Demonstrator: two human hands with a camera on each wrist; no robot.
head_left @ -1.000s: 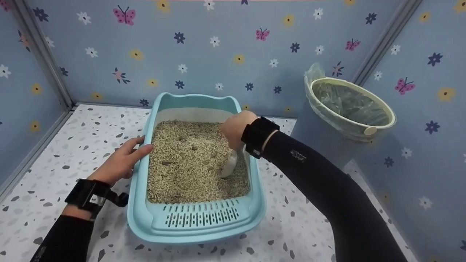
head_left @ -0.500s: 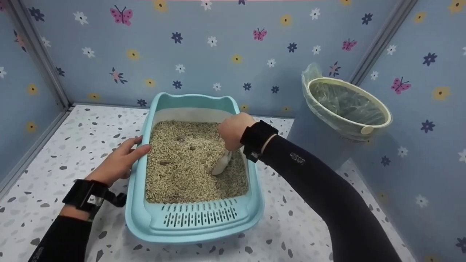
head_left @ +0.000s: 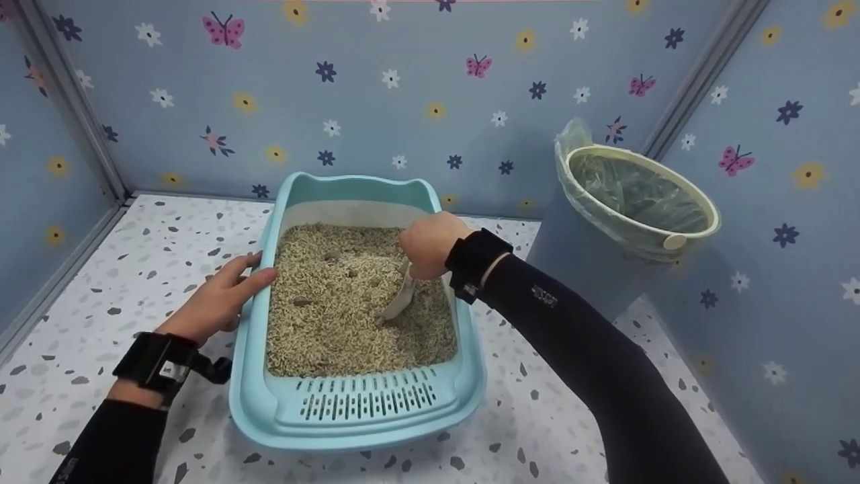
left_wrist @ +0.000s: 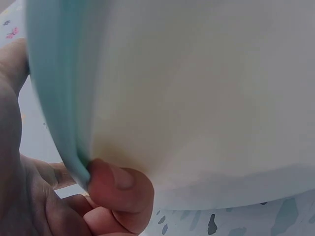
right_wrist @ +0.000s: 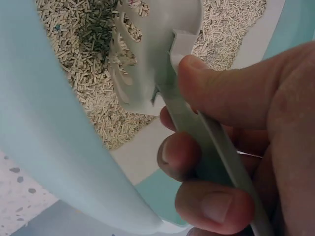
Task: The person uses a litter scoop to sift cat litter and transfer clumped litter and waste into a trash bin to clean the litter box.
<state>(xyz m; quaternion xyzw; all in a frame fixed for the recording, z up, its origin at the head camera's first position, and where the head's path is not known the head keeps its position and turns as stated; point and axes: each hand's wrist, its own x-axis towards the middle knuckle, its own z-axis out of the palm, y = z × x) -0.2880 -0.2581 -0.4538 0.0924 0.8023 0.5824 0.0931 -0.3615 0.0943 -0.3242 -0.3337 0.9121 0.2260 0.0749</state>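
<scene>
A light-blue litter box (head_left: 250, 363) stands on the speckled surface, filled with pale pellet litter (head_left: 336, 329). My left hand (head_left: 218, 296) grips its left rim, thumb on top; the left wrist view shows fingers curled beneath the rim. In my right hand (head_left: 431, 245) is the handle of a pale, slotted litter scoop (right_wrist: 162, 54), its blade down in the litter right of the middle. Dark lumps (head_left: 304, 302) lie left of the scoop. By the scoop's slots, the right wrist view shows a dark patch (right_wrist: 98, 34) of litter.
A bin (head_left: 674, 241) with a cream rim and a clear bag liner stands at the back right. Flower-printed panels (head_left: 376, 101) close in the back and both sides. The box's front edge has a slotted ledge (head_left: 289, 403).
My right hand has drawn the scoop left through the litter, tilting its blade toward the middle. The left hand keeps its hold on the rim. The head view shifts slightly.
</scene>
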